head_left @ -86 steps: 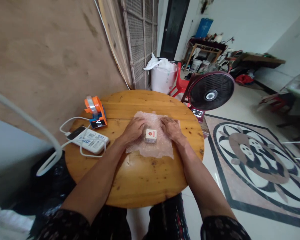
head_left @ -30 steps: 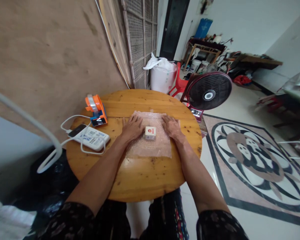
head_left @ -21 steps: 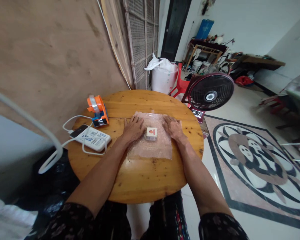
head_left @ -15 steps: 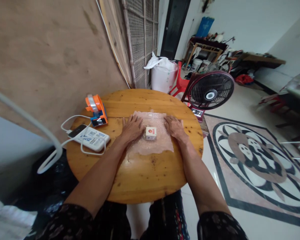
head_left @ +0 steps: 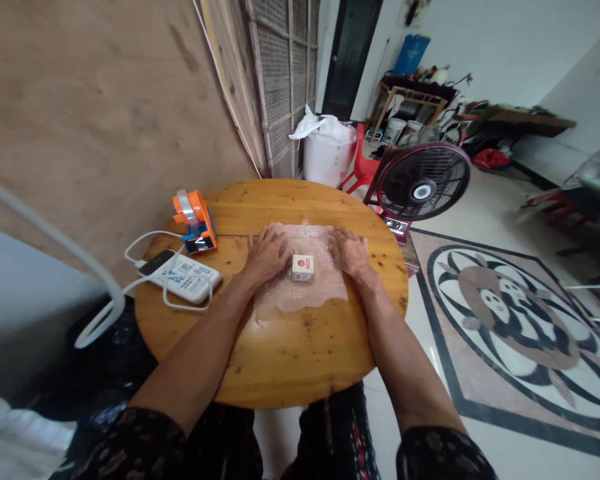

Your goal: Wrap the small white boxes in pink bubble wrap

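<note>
Fingers [head_left: 278, 241] on wrap [head_left: 316, 292], closed box [head_left: 303, 267] between

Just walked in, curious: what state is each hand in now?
Left hand: open, fingers bent, on the wrap.
Right hand: open, also on the wrap.

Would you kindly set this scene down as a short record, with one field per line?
Surface: round wooden table
Middle: small box on bubble wrap
Left hand: on the wrap's left side, fingers forward, not gripping the box
Right hand: on the wrap's right side, not gripping the box
Table's left side: tape dispenser, white device
Beyond table: sack, red chair, fan
</note>
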A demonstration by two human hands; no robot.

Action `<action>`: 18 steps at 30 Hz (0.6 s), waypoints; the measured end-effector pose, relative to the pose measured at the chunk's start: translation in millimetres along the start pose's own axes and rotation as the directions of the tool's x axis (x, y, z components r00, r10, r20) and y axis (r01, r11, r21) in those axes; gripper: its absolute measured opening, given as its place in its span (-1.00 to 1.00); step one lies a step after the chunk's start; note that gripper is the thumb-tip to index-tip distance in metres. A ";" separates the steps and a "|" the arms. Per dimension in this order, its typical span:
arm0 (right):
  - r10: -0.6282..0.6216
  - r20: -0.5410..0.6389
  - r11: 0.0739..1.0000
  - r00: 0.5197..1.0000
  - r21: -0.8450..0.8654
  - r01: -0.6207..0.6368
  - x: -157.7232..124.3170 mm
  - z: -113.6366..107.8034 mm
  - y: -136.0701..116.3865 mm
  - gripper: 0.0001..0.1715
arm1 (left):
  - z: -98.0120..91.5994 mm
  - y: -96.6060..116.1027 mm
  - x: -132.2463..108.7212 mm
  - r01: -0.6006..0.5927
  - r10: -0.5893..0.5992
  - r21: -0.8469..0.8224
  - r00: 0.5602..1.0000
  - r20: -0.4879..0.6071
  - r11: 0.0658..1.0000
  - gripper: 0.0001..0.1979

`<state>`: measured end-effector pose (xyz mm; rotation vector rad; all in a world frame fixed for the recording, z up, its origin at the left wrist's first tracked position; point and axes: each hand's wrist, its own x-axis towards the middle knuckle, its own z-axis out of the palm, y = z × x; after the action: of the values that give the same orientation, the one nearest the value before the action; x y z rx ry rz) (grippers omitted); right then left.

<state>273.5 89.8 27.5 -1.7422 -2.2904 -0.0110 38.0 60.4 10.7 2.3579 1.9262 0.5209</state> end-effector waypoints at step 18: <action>-0.063 0.034 0.996 0.997 0.064 0.060 -1.2 -3.0 -1.1 -0.71 | 1.2 -0.8 0.6 -0.061 0.062 -0.026 0.998 0.005 0.998 -0.66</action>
<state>273.3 87.9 30.3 -1.6536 -2.3428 0.0801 37.7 61.3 9.5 2.4069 1.8383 0.5381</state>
